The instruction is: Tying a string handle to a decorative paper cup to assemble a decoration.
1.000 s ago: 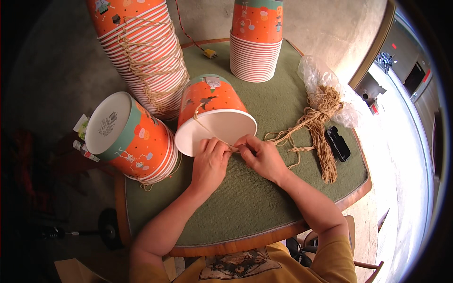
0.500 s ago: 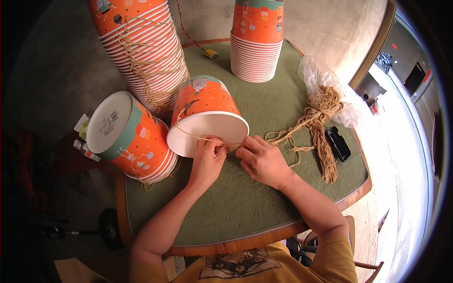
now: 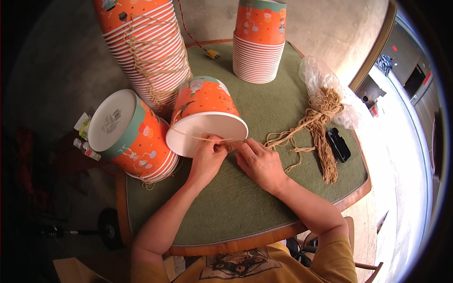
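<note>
Head view: the orange paper bucket [image 3: 207, 101] rests tipped on the green-covered surface [image 3: 226, 207], its white mouth toward me, just beyond my hands. Compared with half a second ago, the gap between my left hand [image 3: 207, 155] and right hand [image 3: 259, 162] has closed; the right fingers, then curled, now extend so that the fingertips meet. Bucket position is nearly unchanged. A tan cord [image 3: 188, 135] runs from the bucket's outer left side across the mouth. Both hands pinch this cord near the rim. Effect on the work: handling is concentrated at one point on the cord. Overlapping fingers hide whether a knot has formed.
</note>
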`<state>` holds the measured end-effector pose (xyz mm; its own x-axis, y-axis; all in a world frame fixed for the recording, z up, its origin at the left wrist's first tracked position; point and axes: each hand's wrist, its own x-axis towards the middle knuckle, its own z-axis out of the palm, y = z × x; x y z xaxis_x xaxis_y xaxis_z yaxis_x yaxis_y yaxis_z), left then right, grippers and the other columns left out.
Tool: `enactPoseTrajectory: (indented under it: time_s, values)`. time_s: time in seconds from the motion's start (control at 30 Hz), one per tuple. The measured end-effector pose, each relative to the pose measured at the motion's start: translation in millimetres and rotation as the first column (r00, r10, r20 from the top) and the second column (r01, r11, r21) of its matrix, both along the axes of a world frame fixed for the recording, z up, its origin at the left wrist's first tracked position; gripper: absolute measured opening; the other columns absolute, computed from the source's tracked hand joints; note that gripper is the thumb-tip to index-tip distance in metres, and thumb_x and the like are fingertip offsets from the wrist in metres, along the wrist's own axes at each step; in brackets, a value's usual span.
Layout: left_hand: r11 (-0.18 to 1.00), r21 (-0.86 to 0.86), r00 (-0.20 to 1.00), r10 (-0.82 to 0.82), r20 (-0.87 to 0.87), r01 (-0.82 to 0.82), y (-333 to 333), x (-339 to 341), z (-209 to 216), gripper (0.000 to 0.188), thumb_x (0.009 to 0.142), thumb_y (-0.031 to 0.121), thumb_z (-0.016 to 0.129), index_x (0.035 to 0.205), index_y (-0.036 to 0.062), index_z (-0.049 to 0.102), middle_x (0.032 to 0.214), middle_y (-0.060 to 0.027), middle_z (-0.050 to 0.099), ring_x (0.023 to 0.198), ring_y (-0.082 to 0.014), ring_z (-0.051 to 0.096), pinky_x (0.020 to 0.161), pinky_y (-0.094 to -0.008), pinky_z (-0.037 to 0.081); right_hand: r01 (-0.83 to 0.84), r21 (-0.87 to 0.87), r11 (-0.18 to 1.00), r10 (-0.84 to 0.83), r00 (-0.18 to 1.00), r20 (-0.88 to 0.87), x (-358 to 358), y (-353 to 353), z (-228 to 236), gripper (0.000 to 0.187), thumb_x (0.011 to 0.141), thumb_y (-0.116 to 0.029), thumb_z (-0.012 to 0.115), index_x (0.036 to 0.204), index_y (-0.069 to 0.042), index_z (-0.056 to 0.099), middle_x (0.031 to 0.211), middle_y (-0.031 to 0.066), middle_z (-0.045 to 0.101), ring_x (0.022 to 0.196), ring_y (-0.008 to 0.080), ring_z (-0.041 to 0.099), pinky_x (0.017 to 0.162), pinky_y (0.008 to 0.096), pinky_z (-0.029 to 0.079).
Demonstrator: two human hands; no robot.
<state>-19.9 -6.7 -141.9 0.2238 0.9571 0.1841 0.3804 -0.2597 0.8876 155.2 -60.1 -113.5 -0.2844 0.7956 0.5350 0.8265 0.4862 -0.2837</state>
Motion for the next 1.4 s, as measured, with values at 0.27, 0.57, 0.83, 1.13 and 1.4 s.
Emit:
enactPoseTrajectory:
  time_s: [0.27, 0.57, 0.83, 1.13, 1.4]
  values:
    - [0.998, -0.053, 0.999, -0.025, 0.042, 0.027, -0.9, -0.7, 0.4, 0.009, 0.084, 0.003, 0.061, 0.091, -0.0029, 0.059, 0.102, -0.0155, 0.056, 0.099, -0.0304, 0.056, 0.086, -0.0392, 0.048, 0.014, -0.271, 0.962, -0.061, 0.985, -0.164, -8.4, 9.1, -0.5, 0.021, 0.088, -0.020, 0.066, 0.107, -0.012, 0.063, 0.084, 0.0088, 0.070, 0.071, 0.0290, 0.069, 0.064, 0.0381, 0.056]
    - [1.000, -0.022, 0.998, 0.002, 0.063, -0.001, -3.0, 6.3, -0.3, 0.011, 0.084, 0.001, 0.058, 0.092, -0.0029, 0.062, 0.103, -0.0161, 0.056, 0.094, -0.0264, 0.058, 0.078, -0.0360, 0.050, -0.202, -0.427, 0.881, -0.008, 0.897, -0.441, -0.3, 12.8, -6.5, 0.015, 0.083, -0.006, 0.067, 0.097, -0.008, 0.060, 0.071, 0.0063, 0.062, 0.060, 0.0138, 0.060, 0.062, 0.0287, 0.051]
    - [0.985, -0.084, 0.988, -0.153, -0.030, 0.150, -26.1, 17.7, 23.5, 0.014, 0.086, 0.007, 0.059, 0.095, -0.0040, 0.059, 0.097, -0.0182, 0.060, 0.088, -0.0334, 0.062, 0.080, -0.0415, 0.049, -0.266, -0.415, 0.870, 0.114, 0.927, -0.356, 25.1, -1.5, 9.3, 0.016, 0.080, -0.004, 0.067, 0.095, -0.007, 0.060, 0.070, 0.0092, 0.062, 0.057, 0.0156, 0.059, 0.060, 0.0293, 0.050]
    - [0.981, 0.008, 0.980, -0.194, -0.041, 0.195, -14.2, 37.6, 13.4, 0.013, 0.084, 0.003, 0.059, 0.093, -0.0016, 0.052, 0.094, -0.0185, 0.058, 0.083, -0.0356, 0.061, 0.074, -0.0431, 0.050, -0.112, -0.399, 0.910, 0.015, 0.971, -0.240, 34.3, -3.2, 6.6, 0.024, 0.081, -0.009, 0.063, 0.104, -0.008, 0.056, 0.071, 0.0126, 0.064, 0.066, 0.0330, 0.066, 0.062, 0.0409, 0.053]
    - [0.932, -0.177, 0.944, -0.291, 0.159, 0.317, -4.6, 41.6, 9.7, 0.004, 0.095, 0.007, 0.055, 0.096, 0.0040, 0.052, 0.087, 0.0012, 0.053, 0.079, -0.0063, 0.049, 0.069, -0.0239, 0.044, -0.057, -0.219, 0.974, 0.068, 0.997, 0.044, 43.3, -15.9, 7.6, 0.046, 0.076, -0.010, 0.067, 0.120, -0.019, 0.059, 0.107, 0.0055, 0.063, 0.087, 0.0274, 0.067, 0.068, 0.0390, 0.057]
